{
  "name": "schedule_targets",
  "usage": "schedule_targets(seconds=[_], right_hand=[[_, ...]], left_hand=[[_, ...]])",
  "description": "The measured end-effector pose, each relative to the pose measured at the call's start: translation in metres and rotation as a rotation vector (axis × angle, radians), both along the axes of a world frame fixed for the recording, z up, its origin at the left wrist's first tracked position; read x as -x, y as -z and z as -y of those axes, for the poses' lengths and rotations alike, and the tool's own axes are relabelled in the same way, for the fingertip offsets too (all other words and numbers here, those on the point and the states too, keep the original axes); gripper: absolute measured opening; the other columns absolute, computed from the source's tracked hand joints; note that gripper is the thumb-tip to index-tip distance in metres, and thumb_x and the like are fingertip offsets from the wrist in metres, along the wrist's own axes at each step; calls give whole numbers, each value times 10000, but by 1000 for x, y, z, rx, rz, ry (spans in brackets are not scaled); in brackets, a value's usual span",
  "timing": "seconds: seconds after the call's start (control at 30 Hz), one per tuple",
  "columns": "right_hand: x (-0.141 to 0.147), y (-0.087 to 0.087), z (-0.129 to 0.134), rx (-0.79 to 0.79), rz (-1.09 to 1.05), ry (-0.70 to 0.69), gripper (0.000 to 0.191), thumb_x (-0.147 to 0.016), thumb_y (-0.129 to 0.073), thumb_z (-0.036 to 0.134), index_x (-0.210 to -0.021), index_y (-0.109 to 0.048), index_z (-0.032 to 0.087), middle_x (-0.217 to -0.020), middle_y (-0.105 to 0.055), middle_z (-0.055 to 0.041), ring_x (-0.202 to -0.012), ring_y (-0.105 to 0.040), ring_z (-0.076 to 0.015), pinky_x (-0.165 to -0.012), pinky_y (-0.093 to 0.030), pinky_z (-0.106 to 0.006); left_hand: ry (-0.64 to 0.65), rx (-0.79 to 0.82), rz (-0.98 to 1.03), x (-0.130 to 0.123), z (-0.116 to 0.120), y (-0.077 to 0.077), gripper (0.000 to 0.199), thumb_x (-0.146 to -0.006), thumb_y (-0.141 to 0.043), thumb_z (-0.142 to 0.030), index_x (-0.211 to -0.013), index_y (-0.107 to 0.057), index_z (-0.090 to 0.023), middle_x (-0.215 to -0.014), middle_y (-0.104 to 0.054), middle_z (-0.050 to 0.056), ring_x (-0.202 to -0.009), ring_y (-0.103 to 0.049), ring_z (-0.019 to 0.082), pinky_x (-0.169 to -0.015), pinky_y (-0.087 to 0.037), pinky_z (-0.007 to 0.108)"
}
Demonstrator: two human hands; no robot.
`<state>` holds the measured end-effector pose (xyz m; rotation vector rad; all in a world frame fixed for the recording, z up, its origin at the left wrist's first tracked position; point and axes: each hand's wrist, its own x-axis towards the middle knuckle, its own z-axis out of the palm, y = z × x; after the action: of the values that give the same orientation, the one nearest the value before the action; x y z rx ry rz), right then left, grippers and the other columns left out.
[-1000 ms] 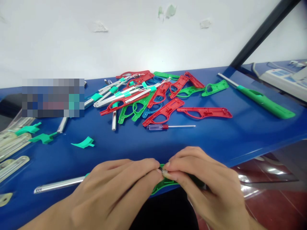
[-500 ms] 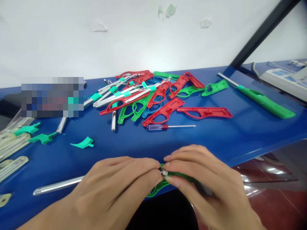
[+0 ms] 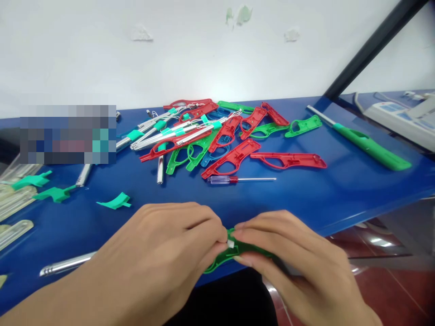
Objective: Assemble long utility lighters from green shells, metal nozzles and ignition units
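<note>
In the head view, the left hand [image 3: 173,244] has its fingertips pinched on a small white part [image 3: 230,243] over a green handle half [image 3: 224,258] at the table's [image 3: 302,197] near edge, covering some of it; the right hand [image 3: 299,253] is clamped on the handle's right side. The left arm hides one end of a metal tube [image 3: 66,264], near left. Farther off lie a screwdriver [image 3: 222,180], heaped red handles [image 3: 247,151] and, far right, a green lighter [image 3: 379,148].

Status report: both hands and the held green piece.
Left hand at small white piece, grip hidden. Right hand holding green handle half. Fingers partly cover it. Screwdriver beyond hands.
</note>
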<state>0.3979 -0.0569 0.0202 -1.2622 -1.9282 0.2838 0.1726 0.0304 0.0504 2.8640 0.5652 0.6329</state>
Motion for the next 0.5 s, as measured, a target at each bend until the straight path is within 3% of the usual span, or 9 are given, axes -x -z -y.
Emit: schedule_targets(seconds=[0.27, 0.43, 0.5], right_hand=[[2, 0, -4, -30, -19, 26, 150, -958, -774, 165, -1101, -781, 210, -1051, -818, 23, -966, -732, -96, -929, -580, -154], [6, -1, -6, -40, -24, 37, 104, -956, -772, 177, -1044, -804, 222, -1025, -820, 18, -925, -737, -105, -880, -602, -172], [7, -1, -5, -49, -27, 51, 90, -955, -771, 182, -1027, -808, 222, -1014, -819, 13, -914, -738, -108, -863, -609, -178]], left_hand=[[5, 86, -234, 1, -4, -9, 254, -1042, -414, -164, -1002, -641, -272, -946, -719, -35, -754, -678, 179, -656, -601, 351], [11, 94, -133, -4, -3, -7, 261, -1105, -414, -231, -1023, -658, -270, -955, -745, -44, -789, -718, 151, -700, -625, 296], [-18, 61, -61, -1, 1, -8, 233, -1120, -425, -272, -1124, -658, -276, -1063, -769, -41, -908, -748, 132, -805, -628, 253]])
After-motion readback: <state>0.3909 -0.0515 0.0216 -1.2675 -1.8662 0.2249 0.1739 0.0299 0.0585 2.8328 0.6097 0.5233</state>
